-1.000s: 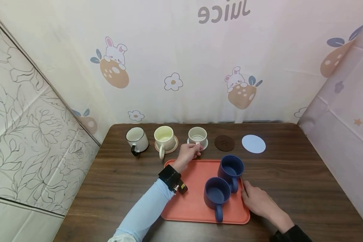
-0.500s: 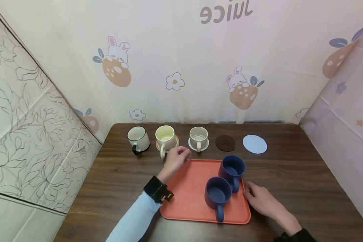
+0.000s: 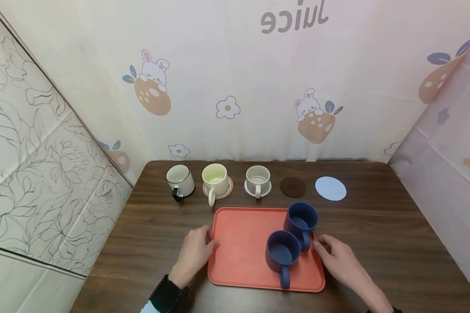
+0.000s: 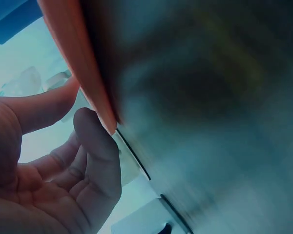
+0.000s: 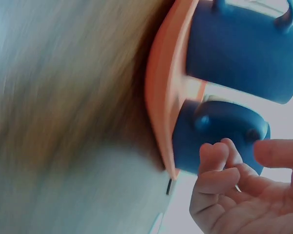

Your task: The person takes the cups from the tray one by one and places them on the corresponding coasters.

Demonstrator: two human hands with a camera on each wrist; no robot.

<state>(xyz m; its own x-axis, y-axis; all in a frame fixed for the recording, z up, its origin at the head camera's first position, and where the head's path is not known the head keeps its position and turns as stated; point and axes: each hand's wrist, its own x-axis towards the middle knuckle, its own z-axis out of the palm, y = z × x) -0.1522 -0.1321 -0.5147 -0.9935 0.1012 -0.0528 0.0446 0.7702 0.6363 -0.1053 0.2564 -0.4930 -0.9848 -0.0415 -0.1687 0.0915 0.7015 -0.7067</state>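
Observation:
The orange-red tray [image 3: 239, 278] lies flat on the dark wooden table. Two navy blue mugs stand on its right half: a front mug [image 3: 283, 250] and a rear mug [image 3: 300, 217], handles toward me. My left hand [image 3: 193, 252] is at the tray's left edge; in the left wrist view the thumb tip [image 4: 71, 92] meets the rim, with the other fingers loosely bent beside it. My right hand [image 3: 338, 258] is at the right edge beside the mugs, fingers loosely bent. In the right wrist view, a gap shows between its thumb [image 5: 278, 152] and fingers.
Along the back stand a white mug with a black handle [image 3: 180, 180], a pale yellow mug [image 3: 214, 179] on a round coaster [image 3: 227, 191] and a cream cup [image 3: 257, 177] on a white coaster [image 3: 268, 189]. A brown coaster [image 3: 293, 187] and a pale blue coaster [image 3: 330, 188] lie right of them.
My left hand has let go of the cream cup's handle and come back left and toward me to the tray's left edge. The right hand stays at the right edge.

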